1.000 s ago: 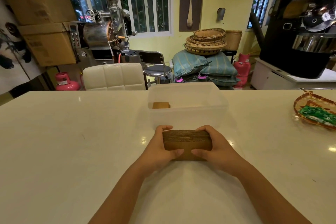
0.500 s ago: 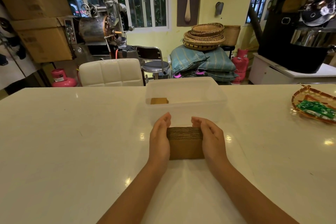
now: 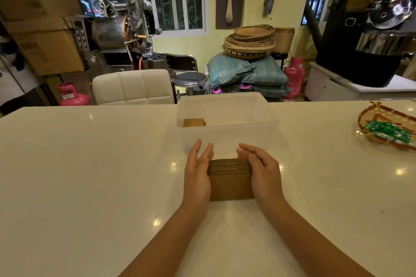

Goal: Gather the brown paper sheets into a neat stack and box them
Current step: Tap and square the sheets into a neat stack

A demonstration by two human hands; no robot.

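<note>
A thick stack of brown paper sheets [image 3: 230, 179] lies flat on the white table [image 3: 90, 175], just in front of a clear plastic box [image 3: 227, 138]. My left hand [image 3: 198, 173] lies along the stack's left side and my right hand [image 3: 262, 171] along its right side. The palms touch the edges and the fingers stretch forward, apart, towards the box. Neither hand wraps around the stack. A smaller pile of brown sheets [image 3: 194, 122] sits inside the box at its left end.
A woven tray with green packets [image 3: 387, 129] rests at the table's right edge. A white padded chair [image 3: 132, 87] stands behind the table's far edge. Beyond it are a metal stool, a roasting machine, sacks and baskets.
A second ago both hands gripped the stack from above with fingers curled over it. They have since slid to its sides, and the fingers have straightened and opened.
</note>
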